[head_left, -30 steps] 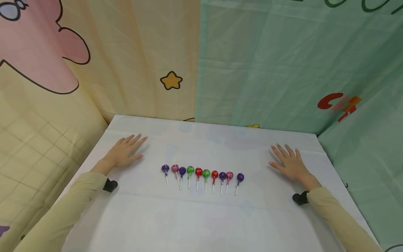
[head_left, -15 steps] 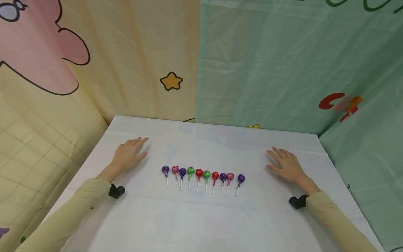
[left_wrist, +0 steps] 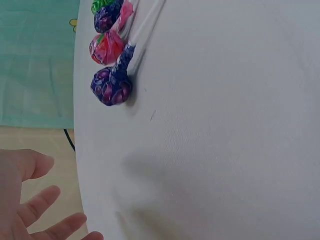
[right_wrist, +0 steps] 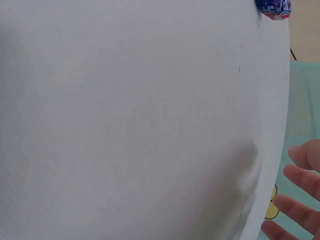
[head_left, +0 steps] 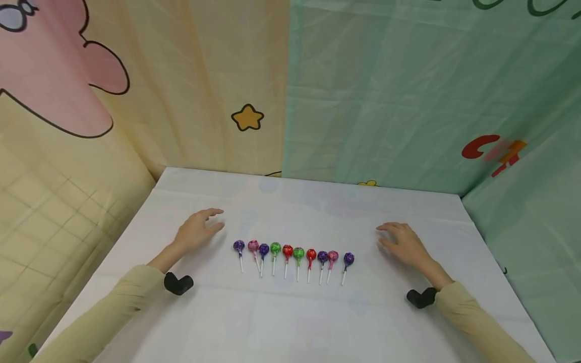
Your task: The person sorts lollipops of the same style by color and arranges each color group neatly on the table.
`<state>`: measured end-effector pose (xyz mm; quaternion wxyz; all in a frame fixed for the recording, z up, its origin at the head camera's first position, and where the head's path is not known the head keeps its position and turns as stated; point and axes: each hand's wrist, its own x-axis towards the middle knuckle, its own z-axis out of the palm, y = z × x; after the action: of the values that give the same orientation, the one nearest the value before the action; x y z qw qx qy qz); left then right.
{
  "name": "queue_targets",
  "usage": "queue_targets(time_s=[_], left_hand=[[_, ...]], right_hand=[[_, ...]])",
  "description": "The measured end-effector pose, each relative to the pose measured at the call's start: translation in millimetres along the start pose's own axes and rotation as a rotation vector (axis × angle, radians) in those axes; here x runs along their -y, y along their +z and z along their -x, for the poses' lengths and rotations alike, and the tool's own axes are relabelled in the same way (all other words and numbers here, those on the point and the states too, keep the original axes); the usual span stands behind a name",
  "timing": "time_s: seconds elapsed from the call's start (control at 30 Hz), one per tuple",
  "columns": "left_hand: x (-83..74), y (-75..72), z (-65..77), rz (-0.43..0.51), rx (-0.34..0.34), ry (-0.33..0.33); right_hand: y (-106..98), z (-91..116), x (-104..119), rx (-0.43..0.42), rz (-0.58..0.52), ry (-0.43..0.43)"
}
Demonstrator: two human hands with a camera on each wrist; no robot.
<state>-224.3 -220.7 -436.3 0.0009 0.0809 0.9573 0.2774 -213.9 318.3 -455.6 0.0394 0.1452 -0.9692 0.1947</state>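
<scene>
Several wrapped lollipops lie in a row across the middle of a white-covered table [head_left: 290, 322], sticks toward the person. At the row's left end is a purple lollipop [head_left: 238, 246], with a pink lollipop [head_left: 253, 246] beside it. Green lollipops [head_left: 275, 248] and red lollipops [head_left: 288, 251] lie in the middle. Another purple lollipop [head_left: 348, 259] lies slightly apart at the right end. My left hand [head_left: 195, 233], fingers relaxed and holding nothing, is left of the row. To the right of it my right hand [head_left: 405, 245] is likewise loosely bent, with nothing in it.
A black wrist device [head_left: 178, 284] sits under the left sleeve, another black device [head_left: 422, 298] under the right. Behind the table hang a yellow curtain [head_left: 204, 101] with a printed star and a green curtain [head_left: 363, 91]; curtains also flank both sides.
Both hands have moved inward and nearer the person, toward the ends of the row. Their spread fingers have become more bent. The lollipops have kept their places.
</scene>
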Motion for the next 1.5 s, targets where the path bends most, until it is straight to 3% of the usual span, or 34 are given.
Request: queue_targets(time_s=[0.3,0.7,1.2,1.5], left_hand=[[-14.0,16.5,9.7,0.143,0.022,0.004],[-27.1,38.2,19.0,0.209,0.052,0.017],[-28.3,57.0,15.9,0.197,0.078,0.049],[-27.5,53.8,17.6,0.175,0.065,0.049]], right_hand=[[5,10,25,-0.003,-0.046,-0.002],[22,14,47,-0.012,-0.079,-0.039],[36,14,67,0.009,-0.165,-0.002],[43,15,71,0.011,-0.153,-0.043]])
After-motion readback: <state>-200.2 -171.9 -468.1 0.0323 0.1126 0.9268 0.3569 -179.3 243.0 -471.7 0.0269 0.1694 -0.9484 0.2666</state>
